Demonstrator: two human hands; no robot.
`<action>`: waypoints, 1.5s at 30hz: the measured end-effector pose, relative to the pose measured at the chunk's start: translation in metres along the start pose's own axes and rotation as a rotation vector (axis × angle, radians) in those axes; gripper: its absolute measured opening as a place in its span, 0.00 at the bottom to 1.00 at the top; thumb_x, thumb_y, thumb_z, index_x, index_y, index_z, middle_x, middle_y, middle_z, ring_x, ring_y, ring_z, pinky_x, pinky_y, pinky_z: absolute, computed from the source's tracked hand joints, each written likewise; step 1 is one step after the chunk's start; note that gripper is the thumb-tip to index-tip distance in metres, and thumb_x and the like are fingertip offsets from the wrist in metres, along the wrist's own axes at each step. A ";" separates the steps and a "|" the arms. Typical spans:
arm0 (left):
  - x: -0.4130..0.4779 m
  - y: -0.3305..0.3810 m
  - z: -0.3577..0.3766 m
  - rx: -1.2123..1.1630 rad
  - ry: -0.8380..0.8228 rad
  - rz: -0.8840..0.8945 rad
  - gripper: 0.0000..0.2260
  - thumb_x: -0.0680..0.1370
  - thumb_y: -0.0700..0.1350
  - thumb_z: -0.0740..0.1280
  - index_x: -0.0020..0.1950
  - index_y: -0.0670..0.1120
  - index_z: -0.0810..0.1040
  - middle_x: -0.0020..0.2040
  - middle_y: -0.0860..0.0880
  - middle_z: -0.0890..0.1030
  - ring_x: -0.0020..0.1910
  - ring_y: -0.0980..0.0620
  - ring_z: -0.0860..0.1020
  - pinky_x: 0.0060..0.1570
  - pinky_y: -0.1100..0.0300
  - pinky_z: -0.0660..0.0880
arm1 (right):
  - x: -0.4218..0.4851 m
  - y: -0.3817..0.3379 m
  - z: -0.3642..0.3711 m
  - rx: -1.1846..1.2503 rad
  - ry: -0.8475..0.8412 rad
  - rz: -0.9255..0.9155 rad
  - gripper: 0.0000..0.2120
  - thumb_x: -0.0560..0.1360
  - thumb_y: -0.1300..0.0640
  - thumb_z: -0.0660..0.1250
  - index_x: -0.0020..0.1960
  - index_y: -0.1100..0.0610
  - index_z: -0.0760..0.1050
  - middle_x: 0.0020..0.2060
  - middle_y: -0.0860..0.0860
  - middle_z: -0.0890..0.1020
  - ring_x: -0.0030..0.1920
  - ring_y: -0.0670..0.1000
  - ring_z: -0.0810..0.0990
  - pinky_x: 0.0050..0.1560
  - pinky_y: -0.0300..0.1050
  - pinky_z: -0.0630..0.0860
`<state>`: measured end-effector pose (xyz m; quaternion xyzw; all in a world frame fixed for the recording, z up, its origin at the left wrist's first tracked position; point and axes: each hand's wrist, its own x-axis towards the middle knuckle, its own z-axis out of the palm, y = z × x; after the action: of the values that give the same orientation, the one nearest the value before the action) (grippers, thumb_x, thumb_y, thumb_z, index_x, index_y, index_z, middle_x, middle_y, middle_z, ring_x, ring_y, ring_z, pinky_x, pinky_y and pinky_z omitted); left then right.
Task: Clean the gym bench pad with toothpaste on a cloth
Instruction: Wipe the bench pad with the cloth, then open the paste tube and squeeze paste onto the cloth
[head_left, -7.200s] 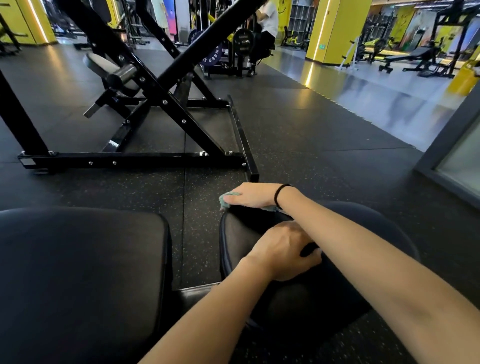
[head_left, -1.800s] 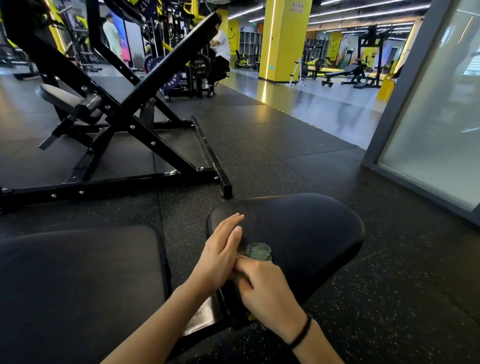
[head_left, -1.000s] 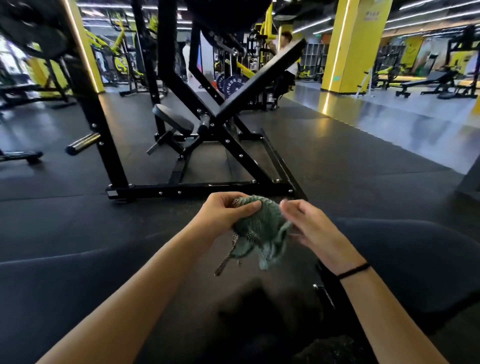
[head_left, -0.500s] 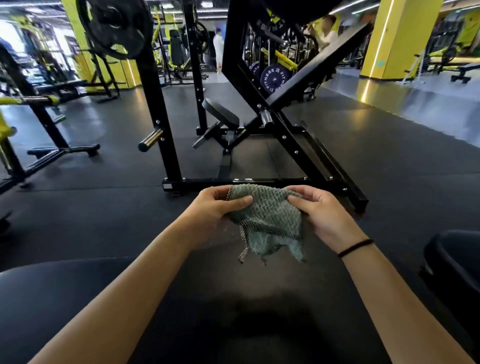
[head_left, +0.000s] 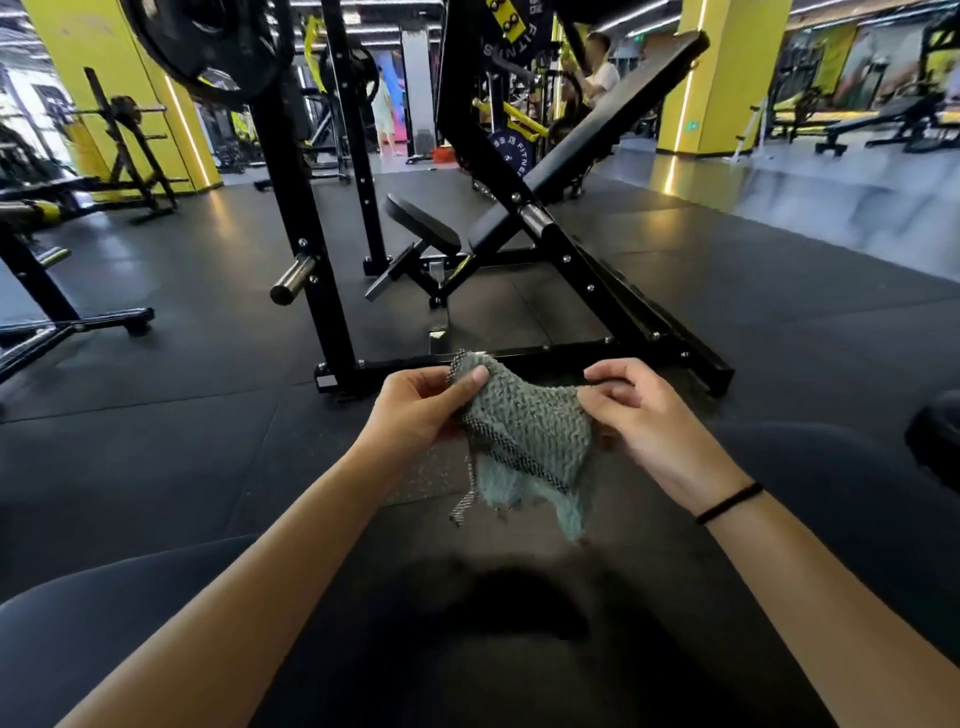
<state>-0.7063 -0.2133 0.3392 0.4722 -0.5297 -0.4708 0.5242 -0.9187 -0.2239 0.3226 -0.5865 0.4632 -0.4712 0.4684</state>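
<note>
Both my hands pinch the grey-green knitted cloth at frame centre: left hand by thumb, right hand seemingly likewise, its fingertips blurred.

You are in a commercial gym. The floor is black rubber matting, and ahead of you stands a black steel machine with a padded seat and a big weight plate. Around it you see a plate rack, yellow pillars and another bench (one person trains behind).
</note>
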 end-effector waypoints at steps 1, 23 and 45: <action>0.002 0.001 -0.001 -0.004 0.014 -0.003 0.09 0.76 0.45 0.68 0.46 0.39 0.82 0.39 0.47 0.84 0.35 0.55 0.81 0.39 0.62 0.80 | -0.002 -0.004 0.003 -0.009 -0.030 -0.011 0.17 0.72 0.51 0.70 0.58 0.51 0.71 0.49 0.53 0.78 0.51 0.49 0.78 0.52 0.41 0.73; -0.024 0.021 -0.092 -0.336 0.062 -0.341 0.15 0.72 0.51 0.66 0.54 0.43 0.79 0.47 0.45 0.82 0.41 0.51 0.82 0.44 0.59 0.81 | 0.063 -0.053 0.111 0.579 -0.550 0.691 0.29 0.75 0.39 0.60 0.60 0.64 0.74 0.44 0.59 0.83 0.36 0.55 0.84 0.33 0.46 0.82; -0.264 0.049 -0.456 1.287 0.388 -0.054 0.14 0.57 0.59 0.79 0.40 0.59 0.84 0.36 0.53 0.82 0.38 0.56 0.78 0.43 0.56 0.73 | -0.073 -0.081 0.489 -0.508 -0.694 -0.491 0.05 0.68 0.53 0.75 0.39 0.53 0.81 0.27 0.46 0.76 0.27 0.40 0.70 0.32 0.35 0.66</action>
<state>-0.2493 0.0529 0.3624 0.7797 -0.5888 0.0194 0.2119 -0.4369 -0.0861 0.3361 -0.8963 0.2283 -0.2165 0.3124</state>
